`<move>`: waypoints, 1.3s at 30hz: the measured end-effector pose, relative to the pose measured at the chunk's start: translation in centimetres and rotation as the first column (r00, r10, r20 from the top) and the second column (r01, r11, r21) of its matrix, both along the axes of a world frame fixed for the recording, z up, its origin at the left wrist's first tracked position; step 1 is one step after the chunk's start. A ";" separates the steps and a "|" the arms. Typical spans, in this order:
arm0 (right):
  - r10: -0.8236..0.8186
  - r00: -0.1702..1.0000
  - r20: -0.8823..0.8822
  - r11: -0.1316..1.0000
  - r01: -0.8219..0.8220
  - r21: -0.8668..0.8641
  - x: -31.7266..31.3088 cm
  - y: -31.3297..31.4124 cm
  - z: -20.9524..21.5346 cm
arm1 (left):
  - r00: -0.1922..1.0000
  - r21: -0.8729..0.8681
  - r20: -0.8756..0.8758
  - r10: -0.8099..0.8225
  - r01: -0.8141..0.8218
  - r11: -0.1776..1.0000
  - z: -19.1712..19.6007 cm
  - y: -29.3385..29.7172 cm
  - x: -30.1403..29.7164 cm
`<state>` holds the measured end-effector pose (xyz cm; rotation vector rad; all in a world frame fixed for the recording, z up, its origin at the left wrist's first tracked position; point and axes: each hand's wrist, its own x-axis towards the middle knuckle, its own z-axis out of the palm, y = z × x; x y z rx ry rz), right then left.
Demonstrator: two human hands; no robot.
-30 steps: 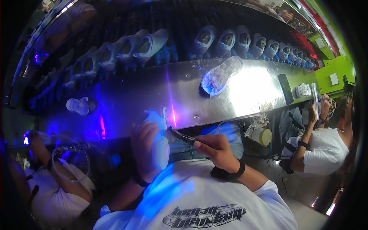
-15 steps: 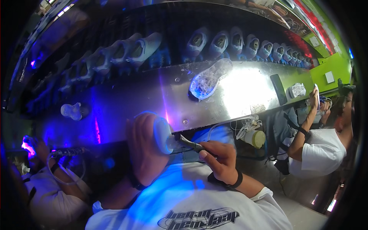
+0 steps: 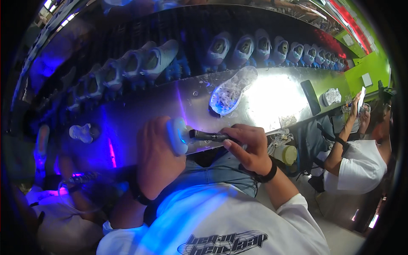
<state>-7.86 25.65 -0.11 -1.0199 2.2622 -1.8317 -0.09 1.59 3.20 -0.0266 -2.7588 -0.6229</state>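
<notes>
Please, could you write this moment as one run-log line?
Left hand: grips pale sole | Right hand: holds dark tool, end facing pale sole | Bench: sole-shaped piece with pale scraps

The left hand (image 3: 157, 146) and sole (image 3: 177, 136) are now farther over the table (image 3: 146, 108); the right hand (image 3: 251, 146) and tool (image 3: 207, 136) too.

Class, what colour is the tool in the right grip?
The tool is dark, blackish-grey; the head view shows it best.

Head view — wide fisheye, left of a pair
Looks down over the wearer's white shirt (image 3: 212, 210) — left hand (image 3: 159, 153) and right hand (image 3: 250, 146) close, metal bench (image 3: 148, 102) beyond, shoes (image 3: 281, 51) farther off, straight lines bowed
</notes>
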 end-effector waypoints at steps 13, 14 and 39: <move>0.024 0.983 0.180 0.972 0.019 -0.233 -0.1 -4.9 -5.7 | 0.964 0.111 0.260 -0.060 0.032 0.993 1.2 -4.0 -2.9; 0.010 0.982 0.187 0.975 0.032 -0.218 0.3 -5.0 -6.0 | 0.957 0.102 0.283 -0.065 0.037 0.994 1.2 -4.3 -3.0; -0.112 0.973 0.200 0.992 0.099 0.076 1.5 -3.0 1.7 | 0.947 0.883 0.167 -0.275 -0.019 0.469 0.1 -4.1 2.8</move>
